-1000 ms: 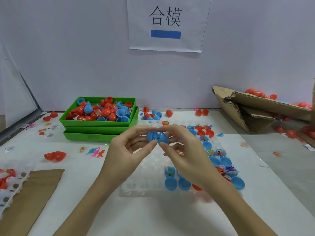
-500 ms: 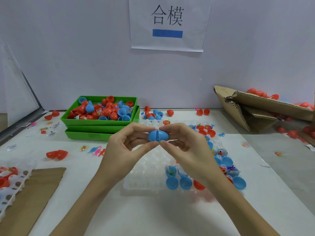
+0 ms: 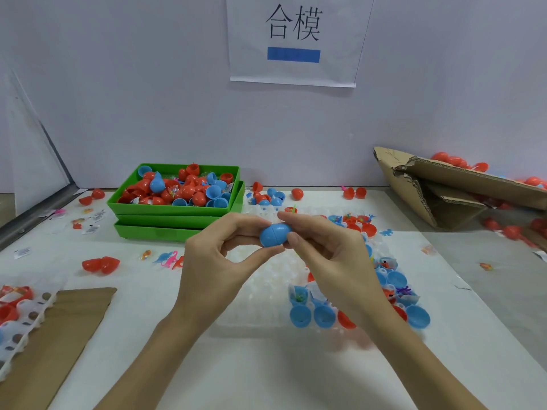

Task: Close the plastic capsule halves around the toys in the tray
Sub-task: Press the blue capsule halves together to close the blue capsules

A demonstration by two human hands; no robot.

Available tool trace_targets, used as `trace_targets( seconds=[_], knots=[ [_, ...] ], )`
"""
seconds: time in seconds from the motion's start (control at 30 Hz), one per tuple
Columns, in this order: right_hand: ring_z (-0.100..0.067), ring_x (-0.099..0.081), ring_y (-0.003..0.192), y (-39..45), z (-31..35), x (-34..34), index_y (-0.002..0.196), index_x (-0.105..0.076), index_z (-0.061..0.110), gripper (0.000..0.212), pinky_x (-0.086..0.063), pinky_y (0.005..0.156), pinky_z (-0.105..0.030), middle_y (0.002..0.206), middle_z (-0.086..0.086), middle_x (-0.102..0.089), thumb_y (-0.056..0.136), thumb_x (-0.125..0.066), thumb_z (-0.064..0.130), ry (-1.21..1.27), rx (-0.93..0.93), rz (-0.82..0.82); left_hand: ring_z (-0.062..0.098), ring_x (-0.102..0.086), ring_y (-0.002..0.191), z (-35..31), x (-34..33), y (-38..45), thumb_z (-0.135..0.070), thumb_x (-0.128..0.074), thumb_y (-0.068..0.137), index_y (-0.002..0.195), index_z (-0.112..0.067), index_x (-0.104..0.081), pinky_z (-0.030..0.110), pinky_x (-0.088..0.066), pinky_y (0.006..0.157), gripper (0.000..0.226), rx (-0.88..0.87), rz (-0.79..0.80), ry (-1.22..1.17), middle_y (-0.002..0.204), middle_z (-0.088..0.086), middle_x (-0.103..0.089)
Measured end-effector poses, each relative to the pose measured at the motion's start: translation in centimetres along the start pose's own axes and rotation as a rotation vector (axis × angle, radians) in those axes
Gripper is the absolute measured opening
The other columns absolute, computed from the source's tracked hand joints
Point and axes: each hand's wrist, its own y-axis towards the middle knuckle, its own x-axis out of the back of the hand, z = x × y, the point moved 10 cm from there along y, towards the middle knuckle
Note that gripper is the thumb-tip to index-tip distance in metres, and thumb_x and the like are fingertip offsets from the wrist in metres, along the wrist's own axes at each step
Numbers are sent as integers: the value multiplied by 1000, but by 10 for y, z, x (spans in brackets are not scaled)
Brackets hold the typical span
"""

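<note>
A blue plastic capsule is held in the air above the table, its two halves joined with a seam down the middle. My left hand pinches its left half between thumb and fingers. My right hand pinches its right half. Below them lies a clear plastic tray with rows of cups. Open blue capsule halves and red ones holding small toys sit along the tray's near and right sides, partly hidden by my right forearm.
Stacked green bins at the back left hold several red and blue capsule halves. A torn cardboard box with red capsules lies at the right. A brown cardboard sheet and a white perforated tray are at the near left. Loose red capsules and toys dot the table.
The two blue halves, apart a second ago, have been pressed together into one closed capsule between my hands. Both hands stay at the same spot above the tray.
</note>
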Motion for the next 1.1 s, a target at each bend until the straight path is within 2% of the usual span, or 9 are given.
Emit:
trace_targets(
  seconds=[0.07, 0.2, 0.33, 0.43, 0.77, 0.97, 1.1],
  knots=[
    [-6, -73, 100, 1, -6, 2, 119, -76, 17, 26, -55, 83, -14, 106, 10, -78, 94, -69, 11, 100, -75, -8, 11, -77, 97, -1, 1, -1, -22, -88, 75, 112, -15, -75, 19, -59, 87, 39, 0, -29, -8, 105, -12, -78],
    [-9, -74, 95, 1, -11, 1, 114, -77, 16, 23, -55, 79, -13, 101, 9, -78, 92, -70, 18, 160, -133, 3, 13, -78, 95, 4, 4, -4, -18, -89, 74, 113, -14, -78, 23, -61, 86, 41, 33, -62, -46, 105, -10, -80],
    [-9, -74, 95, 0, -13, 0, 111, -77, 19, 20, -55, 80, -14, 100, 10, -78, 92, -71, 17, 143, -141, 15, 16, -78, 94, 8, 3, -4, -15, -91, 72, 109, -12, -79, 28, -63, 86, 39, 36, -54, -35, 103, -6, -80],
    [-8, -74, 96, 0, -15, 0, 110, -78, 20, 20, -55, 80, -14, 100, 11, -78, 92, -71, 15, 126, -151, 23, 15, -78, 93, 8, 2, -4, -16, -91, 71, 107, -11, -79, 26, -62, 85, 38, 18, -47, -46, 101, -6, -80],
    [-4, -73, 96, -1, -15, 0, 108, -79, 19, 20, -53, 80, -11, 98, 14, -78, 90, -72, 11, 106, -155, 4, 14, -78, 96, 6, 2, -5, -14, -89, 74, 112, -8, -79, 31, -63, 86, 40, -60, -24, 29, 106, -2, -80],
    [-4, -72, 98, -3, -11, 0, 110, -77, 20, 21, -54, 80, -11, 100, 15, -77, 94, -70, 9, 133, -105, -39, 15, -76, 101, 0, 3, -5, -16, -86, 79, 117, -8, -78, 30, -63, 88, 40, -81, -58, 69, 111, -2, -79],
    [-11, -74, 98, -1, -9, -4, 113, -73, 15, 18, -56, 82, -16, 103, 7, -77, 99, -64, 10, 145, -95, -21, 11, -74, 104, -12, 1, -3, -20, -83, 84, 121, -7, -75, 24, -60, 89, 39, -156, -31, 177, 114, -1, -76]
  ],
)
